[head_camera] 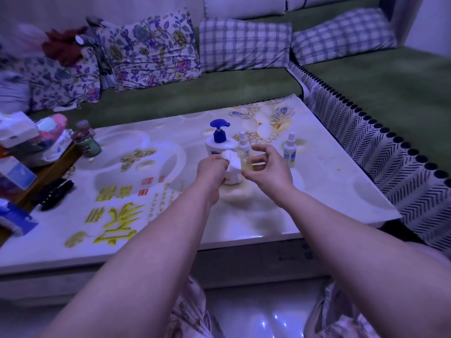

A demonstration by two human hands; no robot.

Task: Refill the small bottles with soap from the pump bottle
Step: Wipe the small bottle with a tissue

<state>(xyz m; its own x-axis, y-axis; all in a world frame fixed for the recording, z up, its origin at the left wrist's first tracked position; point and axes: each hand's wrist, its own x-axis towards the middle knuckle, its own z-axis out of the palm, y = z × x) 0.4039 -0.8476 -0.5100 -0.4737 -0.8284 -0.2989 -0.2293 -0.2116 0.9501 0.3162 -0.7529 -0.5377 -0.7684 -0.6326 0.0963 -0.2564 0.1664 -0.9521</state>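
A white pump bottle [219, 145] with a blue pump head stands on the low table [170, 215]. In front of it, my left hand [211, 170] grips a crumpled white tissue [231, 162] pressed against a small bottle of yellowish liquid [246, 164]. My right hand [268, 170] holds that small bottle from the right, fingers curled around it. A second small spray bottle [242, 145] stands just behind my hands. A third small spray bottle [290, 150] stands apart to the right. A white object under the tissue is mostly hidden by my hands.
A wooden tray [46, 172] at the left edge carries tissue packs and boxes. A dark capped bottle [85, 139] and a black hair clip [52, 193] lie near it. A green sofa [219, 91] with cushions wraps behind and right of the table.
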